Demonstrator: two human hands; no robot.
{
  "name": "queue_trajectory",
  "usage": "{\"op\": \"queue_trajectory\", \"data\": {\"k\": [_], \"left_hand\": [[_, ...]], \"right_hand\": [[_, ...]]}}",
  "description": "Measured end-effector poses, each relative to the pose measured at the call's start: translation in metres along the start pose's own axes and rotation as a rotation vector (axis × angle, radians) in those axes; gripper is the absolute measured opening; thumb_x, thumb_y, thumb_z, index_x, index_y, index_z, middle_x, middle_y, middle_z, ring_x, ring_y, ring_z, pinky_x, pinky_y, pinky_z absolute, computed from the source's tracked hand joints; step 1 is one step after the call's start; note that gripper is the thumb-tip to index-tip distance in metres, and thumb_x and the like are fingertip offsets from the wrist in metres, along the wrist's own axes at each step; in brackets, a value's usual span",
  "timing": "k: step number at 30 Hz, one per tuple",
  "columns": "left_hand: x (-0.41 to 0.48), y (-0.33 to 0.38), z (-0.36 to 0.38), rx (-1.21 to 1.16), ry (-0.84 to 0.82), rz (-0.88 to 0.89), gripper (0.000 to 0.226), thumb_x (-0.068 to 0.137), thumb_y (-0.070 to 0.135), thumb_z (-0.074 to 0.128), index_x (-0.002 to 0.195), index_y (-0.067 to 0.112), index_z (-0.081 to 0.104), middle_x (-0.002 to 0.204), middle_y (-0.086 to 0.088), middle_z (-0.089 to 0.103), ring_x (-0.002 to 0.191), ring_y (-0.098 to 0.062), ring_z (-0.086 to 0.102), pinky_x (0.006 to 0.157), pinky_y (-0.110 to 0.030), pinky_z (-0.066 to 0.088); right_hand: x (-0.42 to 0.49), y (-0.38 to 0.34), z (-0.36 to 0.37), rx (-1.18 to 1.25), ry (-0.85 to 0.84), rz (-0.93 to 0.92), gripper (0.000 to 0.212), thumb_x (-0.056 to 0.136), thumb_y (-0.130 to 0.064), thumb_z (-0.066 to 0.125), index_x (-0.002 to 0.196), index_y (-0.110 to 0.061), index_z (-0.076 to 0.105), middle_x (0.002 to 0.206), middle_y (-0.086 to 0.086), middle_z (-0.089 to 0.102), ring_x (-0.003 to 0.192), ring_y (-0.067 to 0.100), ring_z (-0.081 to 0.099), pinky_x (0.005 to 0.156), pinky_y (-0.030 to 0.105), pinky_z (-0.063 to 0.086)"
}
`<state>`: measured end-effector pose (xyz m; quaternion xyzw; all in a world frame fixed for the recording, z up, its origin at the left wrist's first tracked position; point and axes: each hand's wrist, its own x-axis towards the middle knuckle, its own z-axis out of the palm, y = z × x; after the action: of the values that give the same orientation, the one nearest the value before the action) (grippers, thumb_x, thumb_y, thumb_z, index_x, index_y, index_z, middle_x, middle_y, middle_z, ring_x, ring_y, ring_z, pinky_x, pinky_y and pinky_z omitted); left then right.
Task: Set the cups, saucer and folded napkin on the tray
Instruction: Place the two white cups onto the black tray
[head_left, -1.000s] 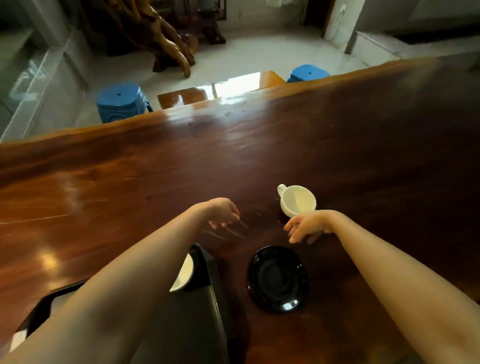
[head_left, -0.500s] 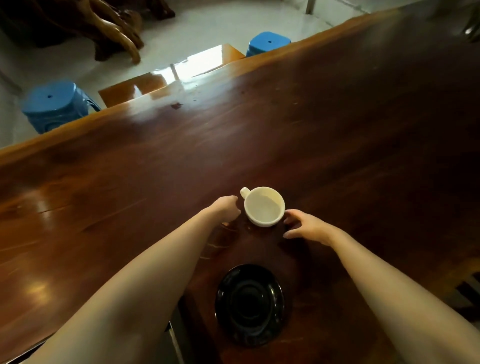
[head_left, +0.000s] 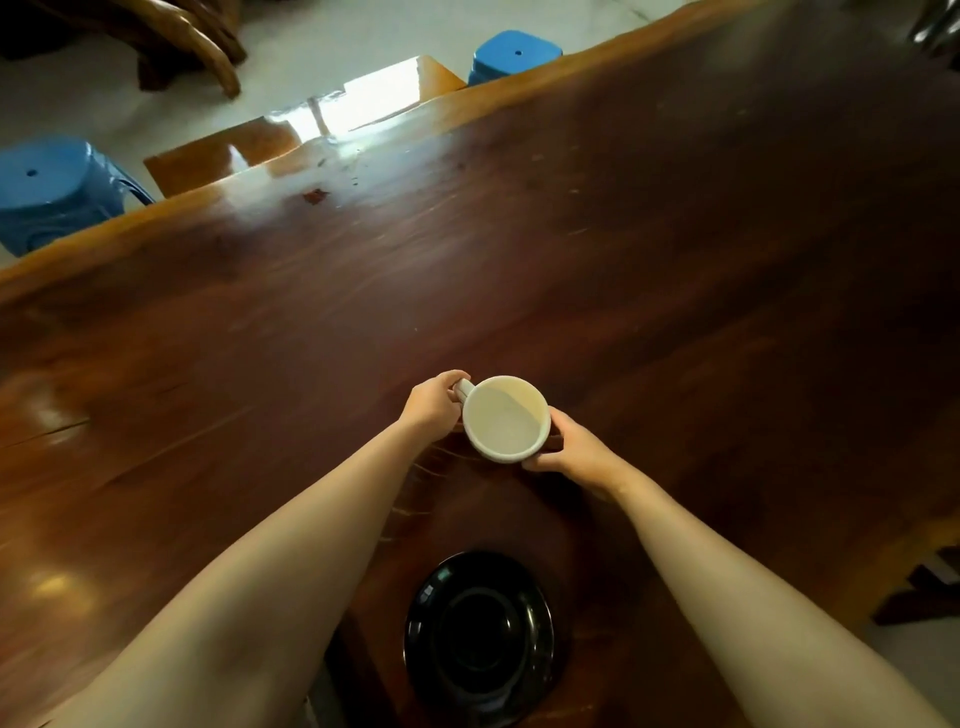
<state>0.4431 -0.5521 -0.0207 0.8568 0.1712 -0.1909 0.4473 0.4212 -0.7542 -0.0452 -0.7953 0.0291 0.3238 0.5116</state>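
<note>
Two hands on one glossy white cup (head_left: 506, 420): left hand (head_left: 434, 404) pinching handle at 10 o'clock, right hand (head_left: 571, 448) cupping wall at 4. Round black saucer (head_left: 479, 636) at 6. Broad polished wooden table (head_left: 675, 260).

On the one wooden table (head_left: 675, 260) there are one white cup (head_left: 506, 420) and one black saucer (head_left: 479, 636), with two bare hands, left (head_left: 434, 402) and right (head_left: 574, 449), at the cup, and two blue stools (head_left: 49, 187) (head_left: 511, 52) stand beyond the far edge.
</note>
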Motion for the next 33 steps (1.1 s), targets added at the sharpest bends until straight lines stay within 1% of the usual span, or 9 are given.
{"op": "queue_trajectory", "data": {"k": [3,7,9,12,16,20,22,27,33], "left_hand": [[-0.002,-0.004,0.0,-0.108,0.03,-0.048,0.037,0.092,-0.001,0.045,0.124,0.013,0.055,0.117,-0.015,0.063,0.094,-0.026,0.064,0.074,-0.033,0.056],[-0.009,-0.014,-0.008,-0.195,0.072,-0.091,0.036,0.089,-0.001,0.049,0.121,0.013,0.058,0.108,-0.013,0.066,0.097,-0.026,0.065,0.082,-0.036,0.056],[-0.014,-0.019,-0.017,-0.199,0.106,-0.095,0.035,0.088,0.0,0.051,0.119,0.014,0.059,0.103,-0.009,0.066,0.095,-0.023,0.065,0.084,-0.035,0.055],[-0.024,-0.02,-0.039,-0.181,0.16,-0.067,0.035,0.087,0.002,0.052,0.119,0.015,0.061,0.104,-0.01,0.068,0.087,-0.018,0.061,0.071,-0.026,0.05],[-0.047,-0.019,-0.08,-0.253,0.24,-0.053,0.035,0.087,0.0,0.052,0.117,0.015,0.061,0.098,-0.009,0.065,0.082,-0.018,0.059,0.057,-0.018,0.05],[-0.082,-0.035,-0.129,-0.307,0.354,-0.026,0.036,0.085,-0.002,0.05,0.115,0.012,0.063,0.101,-0.014,0.067,0.075,-0.021,0.063,0.067,-0.03,0.059],[-0.106,-0.045,-0.154,-0.319,0.412,-0.02,0.038,0.085,-0.004,0.048,0.116,0.01,0.063,0.096,-0.012,0.063,0.066,-0.017,0.061,0.056,-0.021,0.058],[-0.181,-0.08,-0.205,-0.41,0.548,-0.03,0.039,0.088,-0.007,0.046,0.122,0.008,0.058,0.099,-0.011,0.058,0.079,-0.021,0.062,0.072,-0.03,0.055],[-0.281,-0.16,-0.251,-0.546,0.71,-0.07,0.036,0.09,-0.001,0.052,0.124,0.008,0.056,0.106,-0.012,0.062,0.08,-0.023,0.065,0.062,-0.029,0.058]], "right_hand": [[-0.002,-0.005,0.004,0.056,-0.002,-0.001,0.081,0.064,0.0,0.075,0.134,-0.026,0.045,0.126,0.002,0.059,0.115,0.018,0.057,0.095,0.039,0.051],[-0.006,-0.017,0.012,0.056,-0.044,-0.016,0.079,0.071,0.007,0.07,0.136,-0.027,0.041,0.121,-0.004,0.058,0.11,0.014,0.057,0.084,0.026,0.053],[-0.01,-0.029,0.018,0.043,-0.051,-0.041,0.08,0.071,0.006,0.071,0.136,-0.028,0.04,0.121,-0.004,0.057,0.111,0.015,0.056,0.086,0.029,0.053],[-0.017,-0.052,0.028,0.011,-0.068,-0.088,0.081,0.072,0.002,0.072,0.138,-0.029,0.037,0.124,-0.005,0.055,0.113,0.015,0.053,0.095,0.033,0.048],[-0.028,-0.093,0.044,-0.015,-0.115,-0.159,0.08,0.075,0.003,0.07,0.14,-0.026,0.035,0.125,-0.005,0.051,0.112,0.014,0.05,0.082,0.022,0.045],[-0.044,-0.134,0.077,-0.075,-0.17,-0.241,0.078,0.076,0.003,0.069,0.14,-0.025,0.033,0.118,-0.009,0.049,0.097,0.004,0.052,0.073,0.013,0.041],[-0.053,-0.153,0.1,-0.095,-0.194,-0.277,0.08,0.076,0.003,0.069,0.141,-0.025,0.032,0.119,-0.01,0.047,0.103,0.007,0.05,0.077,0.017,0.042],[-0.083,-0.189,0.168,-0.153,-0.284,-0.365,0.082,0.075,0.003,0.07,0.141,-0.026,0.032,0.126,-0.006,0.046,0.116,0.014,0.045,0.093,0.032,0.04],[-0.126,-0.21,0.275,-0.225,-0.43,-0.448,0.082,0.075,0.004,0.069,0.142,-0.023,0.03,0.132,0.0,0.044,0.12,0.02,0.044,0.102,0.043,0.04]]}}
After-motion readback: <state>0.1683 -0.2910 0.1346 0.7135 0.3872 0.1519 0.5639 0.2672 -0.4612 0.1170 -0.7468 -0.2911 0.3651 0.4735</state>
